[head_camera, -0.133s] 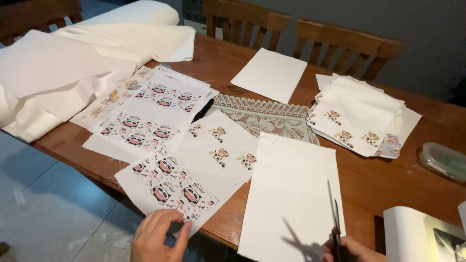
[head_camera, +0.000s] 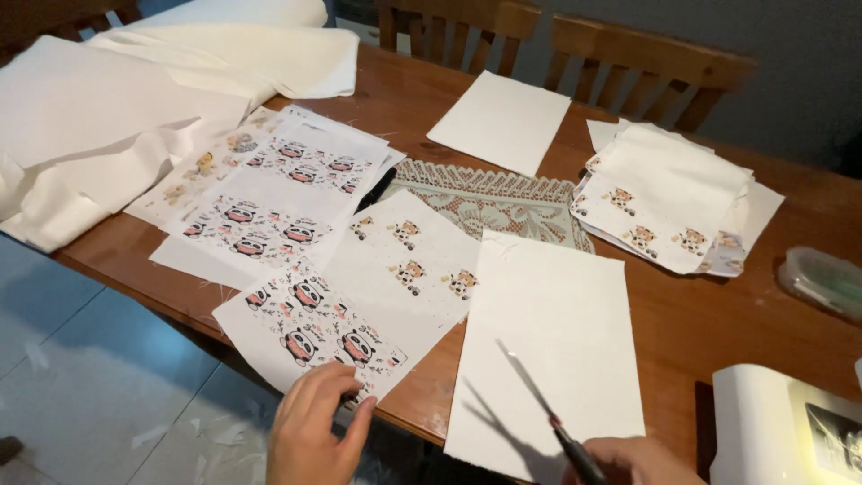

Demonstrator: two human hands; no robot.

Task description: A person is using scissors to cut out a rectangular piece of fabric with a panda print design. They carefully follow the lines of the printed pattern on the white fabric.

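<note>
The left hand (head_camera: 314,431) is curling its fingers (head_camera: 337,386) down and pinching the near edge of the panda sheet (head_camera: 314,328). That sheet is thin white paper with little red and black panda pictures, and its corner is hanging over the edge of the bench (head_camera: 709,314).

The right hand (head_camera: 628,462) is sitting low at the bottom, mostly cut off. Its fingers are wrapping around the dark handle of the scissors (head_camera: 543,409). The two long shiny blades are standing wide open, pointing up and away from the hand. They are hovering over the blank sheet (head_camera: 552,341), a plain white paper with rough edges lying flat just past the fingers.

Just beyond the panda sheet, a sheet with small brown animal pictures (head_camera: 413,260) is lying flat, touching the blank sheet. Farther out to the left, more printed sheets (head_camera: 278,198) are overlapping each other. Past them, soft white cloth (head_camera: 135,99) is lying in big folds.

Far from the right fingers, a lacy mat (head_camera: 489,202) is peeking out. A messy pile of printed papers (head_camera: 669,202) is resting farther right. The bench is smooth brown wood.
</note>
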